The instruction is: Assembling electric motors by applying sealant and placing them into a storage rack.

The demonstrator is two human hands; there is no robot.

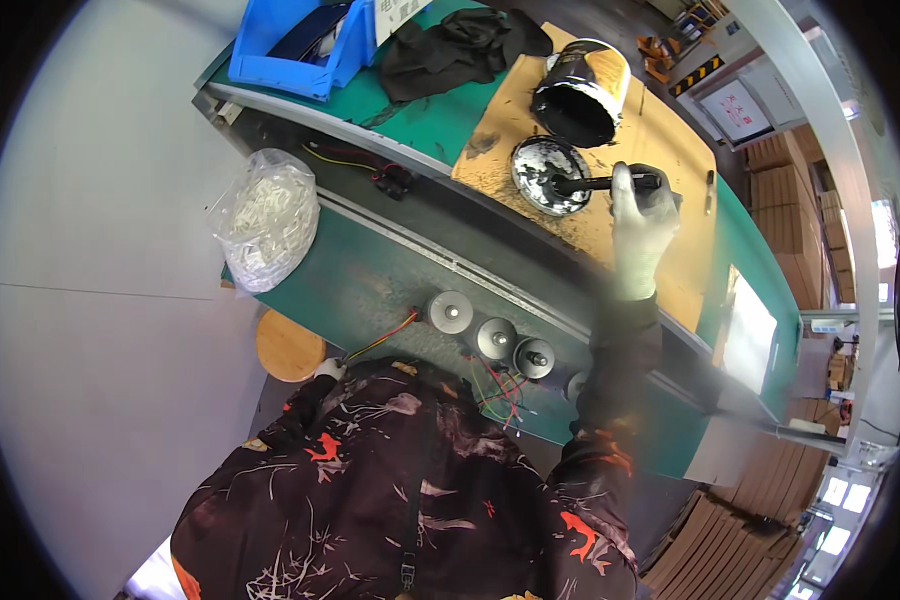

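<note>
My right hand point(642, 215), in a pale glove with dark-stained fingertips, grips a black-handled brush point(600, 184). The brush's lower end rests in a round dish point(526, 168) smeared with black and white paint. Just beyond lies a white bucket point(618, 85) on its side, its mouth coated black. Low at the left, my gloved left hand point(330, 369) is partly hidden by my sleeve and closed at the end of red and yellow wires point(382, 338). These run to a round grey motor point(450, 312). Two more motors point(496, 338) point(534, 357) stand beside it, with loose coloured wires.
A stained tan board point(685, 230) lies under the dish and bucket. Black cloth point(450, 50) and a blue bin point(285, 70) occupy the far left. A plastic bag of white pieces point(267, 215) sits by the bench's left end, above a round wooden stool point(290, 346).
</note>
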